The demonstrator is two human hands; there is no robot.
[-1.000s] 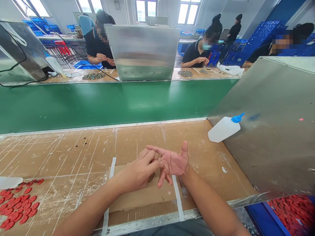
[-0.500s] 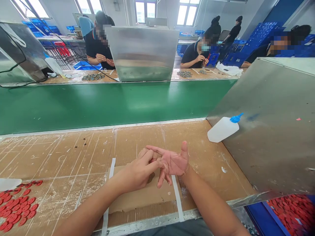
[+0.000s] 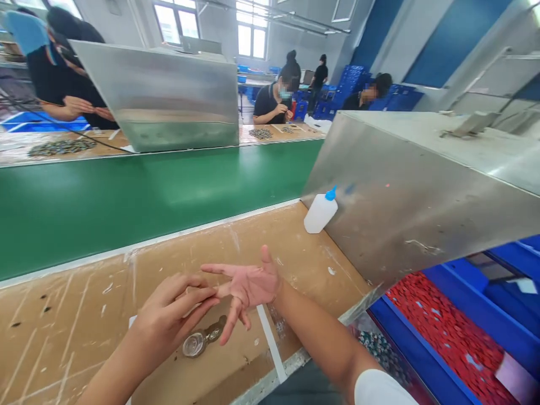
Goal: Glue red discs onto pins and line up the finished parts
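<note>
The left hand point(image 3: 164, 315) has its thumb and fingers drawn together on the end of one finger of the right hand point(image 3: 253, 284); whether anything small sits in that pinch I cannot tell. The right hand is spread open, palm up, with nothing lying on the palm, its thumb pointing away from the person and its other fingers fanned toward the left. Beneath the hands, on the cardboard sheet point(image 3: 169, 379) over the tabletop point(image 3: 291, 247), lies a bronze-toned piece point(image 3: 206, 336) with a glassy round end. It lies flat, its long axis slanting: the glassy end points left and toward the person, the darker end right and away, close beside a lowered finger of the right hand in this view
</note>
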